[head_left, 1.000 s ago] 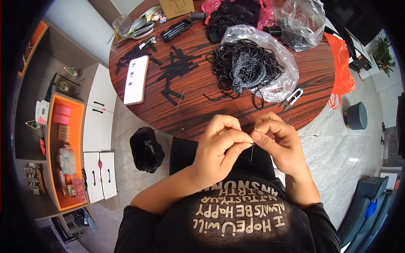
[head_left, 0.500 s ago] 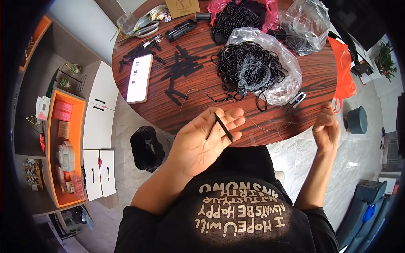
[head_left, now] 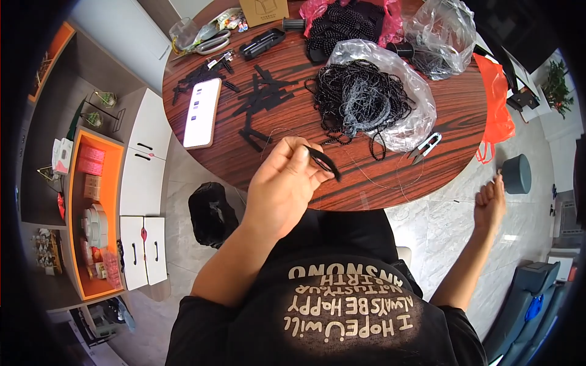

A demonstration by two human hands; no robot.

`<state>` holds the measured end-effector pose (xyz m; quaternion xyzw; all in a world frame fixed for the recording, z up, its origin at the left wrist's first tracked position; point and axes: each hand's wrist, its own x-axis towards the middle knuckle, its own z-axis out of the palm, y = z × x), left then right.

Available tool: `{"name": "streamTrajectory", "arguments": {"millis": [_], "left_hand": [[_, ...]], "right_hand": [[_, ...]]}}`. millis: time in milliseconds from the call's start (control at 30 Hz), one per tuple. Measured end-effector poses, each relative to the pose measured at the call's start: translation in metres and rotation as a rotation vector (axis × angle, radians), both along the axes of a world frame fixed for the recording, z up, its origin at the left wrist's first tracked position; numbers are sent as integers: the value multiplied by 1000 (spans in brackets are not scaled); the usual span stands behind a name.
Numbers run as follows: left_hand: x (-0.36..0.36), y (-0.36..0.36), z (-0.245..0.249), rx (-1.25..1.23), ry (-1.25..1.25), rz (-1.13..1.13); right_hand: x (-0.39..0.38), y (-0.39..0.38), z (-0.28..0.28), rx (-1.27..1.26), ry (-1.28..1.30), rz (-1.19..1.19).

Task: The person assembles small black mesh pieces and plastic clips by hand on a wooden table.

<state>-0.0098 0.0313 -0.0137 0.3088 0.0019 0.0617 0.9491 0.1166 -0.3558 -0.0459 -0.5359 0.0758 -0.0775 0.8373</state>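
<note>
Above the table's front edge, my left hand (head_left: 284, 183) pinches a short black strip (head_left: 322, 161) between thumb and fingers; the strip looks bent into a loop. Far out to the right, beyond the table edge, my right hand (head_left: 490, 204) is closed with its fingertips together; what it holds, perhaps thin thread, is too small to make out. A thin thread (head_left: 372, 182) curves over the table front. Small snips (head_left: 425, 148) lie near the right front edge, beside a tangle of black beaded strings (head_left: 360, 100) on a clear plastic bag (head_left: 421, 116).
A phone (head_left: 202, 114) lies at the left, near black strips (head_left: 264, 94). Scissors (head_left: 212, 43) and a black case (head_left: 262, 44) are behind. Pink (head_left: 394, 24), clear (head_left: 441, 36) and red bags (head_left: 497, 110) lie at the back and right. A stool (head_left: 516, 174) stands on the floor.
My left hand has closed round the black strip, which is now bent. My right hand has moved right and toward me. The snips have shifted slightly and their blades look wider apart.
</note>
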Motion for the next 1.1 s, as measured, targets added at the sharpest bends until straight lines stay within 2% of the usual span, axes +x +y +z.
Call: {"name": "streamTrajectory", "arguments": {"millis": [33, 100, 167, 233, 333, 367, 500, 667, 867, 1000, 1100], "left_hand": [[-2, -1, 1, 0, 1, -6], [-9, -5, 2, 286, 47, 46], [-15, -7, 4, 576, 93, 92], [-18, -10, 9, 633, 96, 77], [-21, -12, 13, 788, 105, 70], [-22, -11, 12, 791, 106, 70], [-19, -7, 8, 480, 161, -133], [-11, -22, 10, 261, 220, -221], [-11, -22, 14, 490, 230, -107], [-13, -27, 17, 657, 192, -44], [-10, -23, 16, 519, 203, -120]], "right_hand": [[-5, 21, 5, -32, 19, 40], [-22, 75, 14, -114, 31, 157], [-49, 125, 27, -327, -25, 450], [-68, 167, 35, -337, -57, 664], [-83, 204, 52, -456, -91, 841], [-85, 208, 49, -452, -92, 842], [-91, 211, 37, -301, -37, 911], [-88, 193, 36, -188, 45, 985], [-85, 193, 45, -217, -91, 792], [-86, 191, 54, -717, -420, 769], [-88, 190, 51, -614, -316, 775]]}}
